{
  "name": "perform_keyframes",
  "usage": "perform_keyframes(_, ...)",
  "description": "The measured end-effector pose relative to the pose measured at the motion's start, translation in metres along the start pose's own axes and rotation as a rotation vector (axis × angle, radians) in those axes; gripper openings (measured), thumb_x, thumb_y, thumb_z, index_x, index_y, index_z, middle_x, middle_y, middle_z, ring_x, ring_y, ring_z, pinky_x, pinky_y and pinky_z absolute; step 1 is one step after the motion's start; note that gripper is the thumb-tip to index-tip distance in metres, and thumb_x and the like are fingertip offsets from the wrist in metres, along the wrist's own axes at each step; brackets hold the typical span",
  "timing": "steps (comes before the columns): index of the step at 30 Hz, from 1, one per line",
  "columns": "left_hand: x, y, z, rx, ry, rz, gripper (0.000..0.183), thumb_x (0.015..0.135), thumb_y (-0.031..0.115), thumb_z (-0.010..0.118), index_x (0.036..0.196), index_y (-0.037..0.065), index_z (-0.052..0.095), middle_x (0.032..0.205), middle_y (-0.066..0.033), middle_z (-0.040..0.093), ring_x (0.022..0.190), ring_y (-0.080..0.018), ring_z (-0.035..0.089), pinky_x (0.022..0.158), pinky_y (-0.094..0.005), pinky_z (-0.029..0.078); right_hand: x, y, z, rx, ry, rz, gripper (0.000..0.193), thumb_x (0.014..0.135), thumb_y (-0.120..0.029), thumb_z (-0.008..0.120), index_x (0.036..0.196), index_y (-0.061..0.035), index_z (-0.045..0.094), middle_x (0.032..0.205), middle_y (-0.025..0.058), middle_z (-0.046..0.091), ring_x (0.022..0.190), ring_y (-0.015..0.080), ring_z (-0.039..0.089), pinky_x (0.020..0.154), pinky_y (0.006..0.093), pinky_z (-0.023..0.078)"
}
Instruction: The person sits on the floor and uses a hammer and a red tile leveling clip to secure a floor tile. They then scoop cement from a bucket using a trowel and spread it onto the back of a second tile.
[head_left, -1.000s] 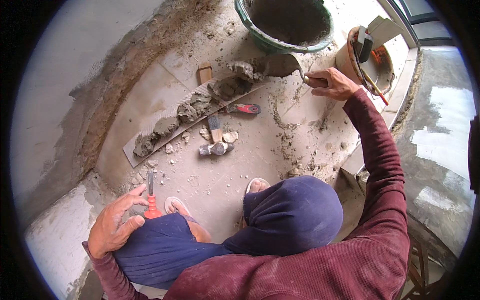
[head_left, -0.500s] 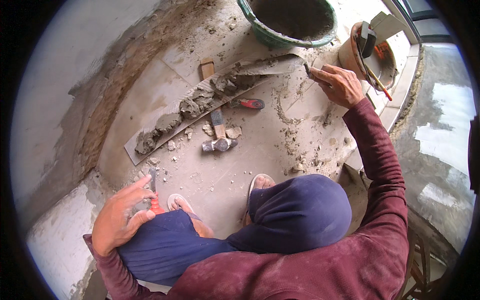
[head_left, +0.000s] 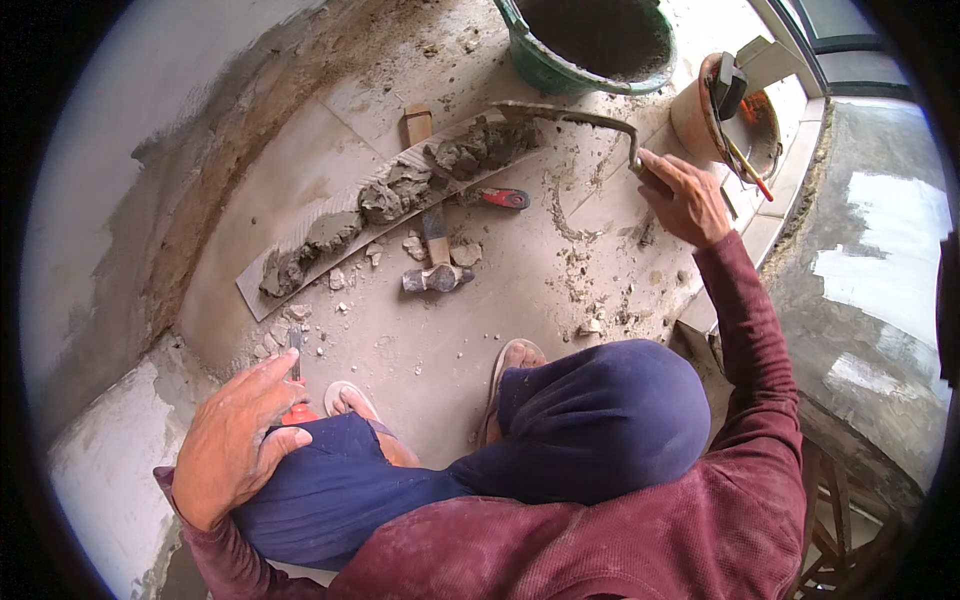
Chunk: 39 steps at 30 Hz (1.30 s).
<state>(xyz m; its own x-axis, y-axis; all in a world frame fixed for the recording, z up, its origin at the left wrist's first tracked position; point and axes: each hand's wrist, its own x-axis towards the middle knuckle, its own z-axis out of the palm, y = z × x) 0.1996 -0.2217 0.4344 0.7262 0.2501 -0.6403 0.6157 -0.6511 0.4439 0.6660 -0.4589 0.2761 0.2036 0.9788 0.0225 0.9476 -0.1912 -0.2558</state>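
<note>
My right hand (head_left: 688, 198) grips the handle of a trowel (head_left: 600, 121). Its blade, seen nearly edge-on, rests at the far right end of a row of wet grey mortar (head_left: 385, 200). That mortar lies in lumps along a narrow light tile strip (head_left: 253, 297). My left hand (head_left: 235, 435) is over my left knee with fingers stretched and thumb apart, holding nothing. Partly hidden behind its fingers is a red-handled tool with a narrow metal blade (head_left: 295, 345). A hammer (head_left: 437, 278) lies under the strip, its head toward me; a red-and-black handle (head_left: 503, 198) pokes out beside it.
Beyond the strip stands a green tub (head_left: 545, 70) with grey residue. At the far right, a bucket (head_left: 697, 115) holds flat tools and a red-tipped stick. Rubble (head_left: 465, 253) litters the tiled floor. A rough, partly plastered wall (head_left: 190, 230) rises on the left.
My right hand has turned the trowel from blade-flat to nearly edge-on and drawn its handle slightly toward me. My left hand has shifted a little, covering more of the red handle.
</note>
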Motion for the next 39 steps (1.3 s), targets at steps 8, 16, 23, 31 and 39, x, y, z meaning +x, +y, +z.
perform_keyframes(8, -0.008, -0.005, 0.003, 0.027, -0.006, 0.044, 0.045, 0.080, 0.032, 0.072, 0.113, 0.003, 0.064, 0.138, -0.0226, 0.053, 0.128, -0.0406, 0.050, 0.106, -0.0442, 0.041, -0.065, -0.082, 0.042, 1.024, -0.260, 0.674, 0.022, 0.101, -0.026, 0.051, 0.102, -0.0047, 0.057, 0.074, -0.0025, 0.053, 0.057, 0.0066, 0.050, 0.050, 0.0248, 0.044)
perform_keyframes(16, -0.012, -0.008, 0.009, 0.086, 0.037, 0.143, 0.043, 0.078, 0.026, 0.075, 0.113, 0.004, 0.065, 0.137, -0.0180, 0.055, 0.127, -0.0361, 0.051, 0.105, -0.0425, 0.042, -0.065, -0.132, 0.082, 1.277, -0.232, 0.788, 0.026, 0.103, -0.030, 0.046, 0.089, -0.0082, 0.050, 0.070, -0.0009, 0.052, 0.050, 0.0089, 0.047, 0.045, 0.0263, 0.040)
perform_keyframes(23, 0.050, -0.022, -0.021, -0.222, -0.231, 0.388, 0.037, 0.086, 0.029, 0.071, 0.112, 0.003, 0.064, 0.136, -0.0167, 0.057, 0.119, -0.0299, 0.060, 0.097, -0.0393, 0.048, -0.073, -0.130, 0.003, 0.875, -0.154, 0.590, 0.030, 0.099, -0.031, 0.052, 0.099, -0.0010, 0.057, 0.069, -0.0003, 0.049, 0.057, 0.0090, 0.047, 0.052, 0.0274, 0.039)
perform_keyframes(31, 0.332, 0.049, -0.044, -1.264, 0.282, 0.161, 0.053, 0.102, 0.052, 0.042, 0.131, 0.008, 0.046, 0.127, -0.0104, 0.051, 0.118, -0.0271, 0.054, 0.098, -0.0505, 0.048, -0.054, -0.090, -0.044, 0.815, 0.250, 0.537, 0.033, 0.094, -0.021, 0.062, 0.119, -0.0006, 0.055, 0.083, 0.0076, 0.058, 0.066, 0.0162, 0.057, 0.063, 0.0316, 0.049)
perform_keyframes(39, 0.449, 0.102, -0.027, -1.599, 0.289, 0.056, 0.065, 0.096, 0.064, 0.043, 0.137, 0.014, 0.048, 0.127, -0.0084, 0.056, 0.113, -0.0296, 0.054, 0.100, -0.0597, 0.043, 0.000, -0.016, 0.010, 0.089, 0.516, 0.470, 0.031, 0.083, -0.012, 0.064, 0.111, -0.0074, 0.051, 0.096, 0.0161, 0.057, 0.084, 0.0367, 0.063, 0.072, 0.0439, 0.053)
